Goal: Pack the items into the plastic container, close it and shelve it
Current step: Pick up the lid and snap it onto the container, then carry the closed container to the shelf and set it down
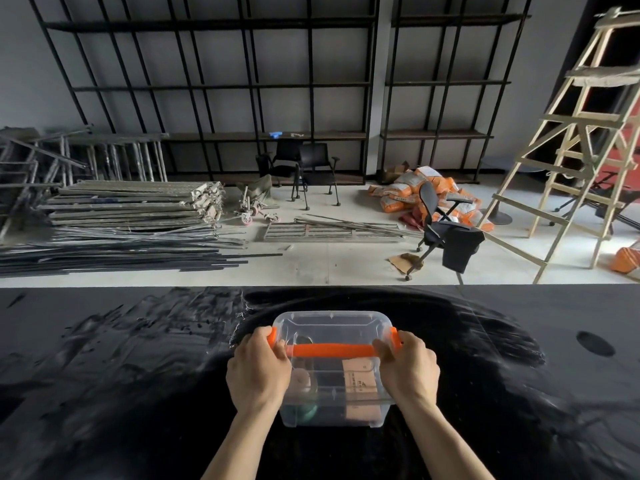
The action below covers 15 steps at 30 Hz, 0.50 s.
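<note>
packing looks done, with items inside the clear plastic container (332,368) on the black surface (104,375) and its lid on, left hand (258,370) and right hand (408,368) fingers curled around the orange side latches (394,337), shelving judged still to come.

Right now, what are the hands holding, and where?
The clear plastic container, lid on. Left hand and right hand grip its two ends, by the orange latches and the ends of the orange handle.
</note>
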Tool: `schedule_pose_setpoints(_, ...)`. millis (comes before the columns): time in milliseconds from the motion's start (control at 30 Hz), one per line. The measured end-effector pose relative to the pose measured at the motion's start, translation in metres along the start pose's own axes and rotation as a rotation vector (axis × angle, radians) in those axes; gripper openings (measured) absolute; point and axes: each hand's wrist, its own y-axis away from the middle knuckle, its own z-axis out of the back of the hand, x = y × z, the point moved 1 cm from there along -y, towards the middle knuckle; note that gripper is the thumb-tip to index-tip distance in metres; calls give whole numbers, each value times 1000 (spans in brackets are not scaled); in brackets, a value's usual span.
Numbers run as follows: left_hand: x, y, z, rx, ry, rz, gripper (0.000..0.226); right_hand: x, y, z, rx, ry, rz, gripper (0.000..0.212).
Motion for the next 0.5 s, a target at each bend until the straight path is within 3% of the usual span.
schedule_pose_setpoints(200, 1, 3, -2, -7, 62, 19, 19, -2, 2, -1, -6, 21, 90, 40)
schedule_pose_setpoints(333, 4, 5, -12, 199, 401, 129, 41, -4, 3, -2, 110, -160, 30, 40)
schedule_pose_setpoints(500, -16, 8, -11, 355, 643, 202, 64, -7, -2, 12, 73, -187, -23, 42)
